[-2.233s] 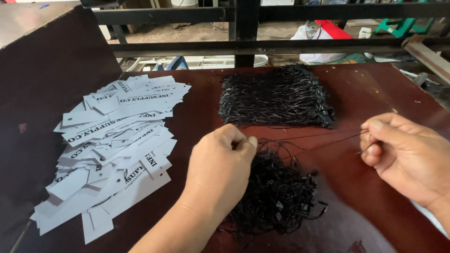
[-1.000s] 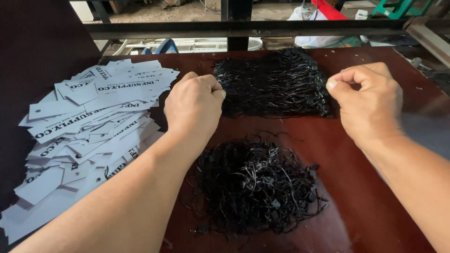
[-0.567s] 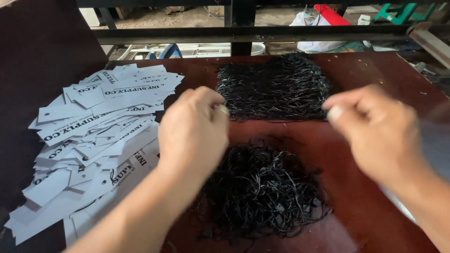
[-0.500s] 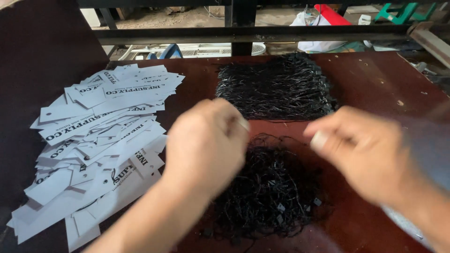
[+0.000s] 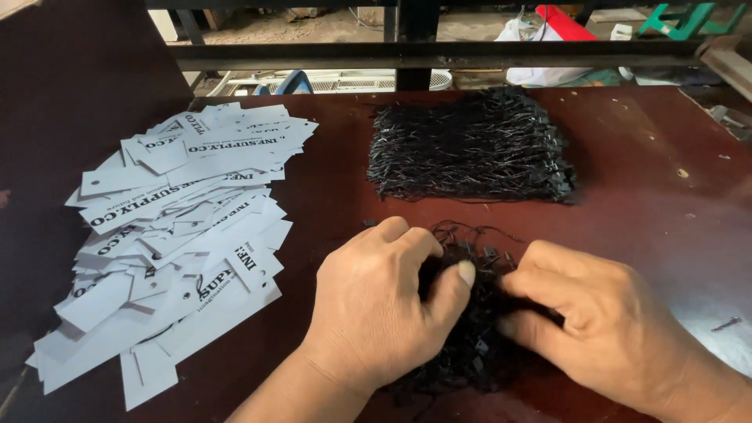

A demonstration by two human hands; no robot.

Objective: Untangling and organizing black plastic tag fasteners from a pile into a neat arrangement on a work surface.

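Observation:
A loose tangle of black strings (image 5: 470, 345) lies on the dark red table (image 5: 642, 172) near its front edge. My left hand (image 5: 384, 305) rests on the tangle's left side, fingers curled into the strings. My right hand (image 5: 595, 321) presses in from the right, fingertips pinching among the same strings. Much of the tangle is hidden under both hands. Farther back lies a neat flat bundle of black strings (image 5: 470, 145), untouched.
A spread heap of white paper tags with black print (image 5: 172, 227) covers the table's left part. A dark metal rail (image 5: 439, 55) runs along the table's far edge. A small dark screw (image 5: 727, 322) lies at the right.
Both hands have come down from above the far bundle and closed in on the near tangle, which now sits bunched between them.

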